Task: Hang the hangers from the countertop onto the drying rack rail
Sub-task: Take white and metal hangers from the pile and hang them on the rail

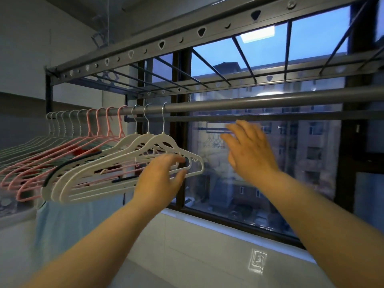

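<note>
The grey drying rack rail [249, 103] carries a row of hangers on its left stretch: pale ones [25, 145] at the far end, then pink hangers [62, 150], then three white hangers [116, 161] with metal hooks. Below the rail, the left hand [160, 179] meets the nearest white hanger [168, 140] at its right shoulder tip, fingers [176, 159] curled over it and thumb beneath, seemingly pinching it. Right of the hangers, just under the rail, the blurred right hand [249, 154] holds nothing, fingers spread.
</note>
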`<act>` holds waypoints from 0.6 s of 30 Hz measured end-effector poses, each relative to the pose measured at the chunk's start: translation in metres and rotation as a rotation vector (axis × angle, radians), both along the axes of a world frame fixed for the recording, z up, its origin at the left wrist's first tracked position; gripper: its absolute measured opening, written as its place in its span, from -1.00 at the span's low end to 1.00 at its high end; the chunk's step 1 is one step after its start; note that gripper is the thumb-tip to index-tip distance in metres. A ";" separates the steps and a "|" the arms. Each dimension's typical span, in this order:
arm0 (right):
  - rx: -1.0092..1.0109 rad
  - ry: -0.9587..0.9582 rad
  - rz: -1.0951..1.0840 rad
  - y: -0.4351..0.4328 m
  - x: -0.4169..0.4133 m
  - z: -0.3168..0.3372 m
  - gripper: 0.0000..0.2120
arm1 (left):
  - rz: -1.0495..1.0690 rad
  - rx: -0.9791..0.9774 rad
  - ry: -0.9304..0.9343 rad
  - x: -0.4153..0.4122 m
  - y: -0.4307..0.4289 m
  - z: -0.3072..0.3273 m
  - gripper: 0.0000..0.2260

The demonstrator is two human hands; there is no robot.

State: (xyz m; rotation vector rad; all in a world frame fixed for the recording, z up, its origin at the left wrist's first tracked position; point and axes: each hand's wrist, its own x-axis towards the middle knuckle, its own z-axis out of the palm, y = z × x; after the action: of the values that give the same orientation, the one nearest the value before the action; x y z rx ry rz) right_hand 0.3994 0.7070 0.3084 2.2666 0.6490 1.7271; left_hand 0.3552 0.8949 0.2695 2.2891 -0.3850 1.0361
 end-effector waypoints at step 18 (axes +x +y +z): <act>0.698 1.087 -0.542 -0.299 -0.205 -0.148 -0.71 | -0.693 0.126 0.613 -0.047 -0.293 -0.126 -0.69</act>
State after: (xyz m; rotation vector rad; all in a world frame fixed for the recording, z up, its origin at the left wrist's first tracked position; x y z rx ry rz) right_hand 0.1946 0.4081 0.1604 3.3355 -0.5395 0.3669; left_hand 0.3083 0.6019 0.1437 2.1733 -0.8995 -0.0354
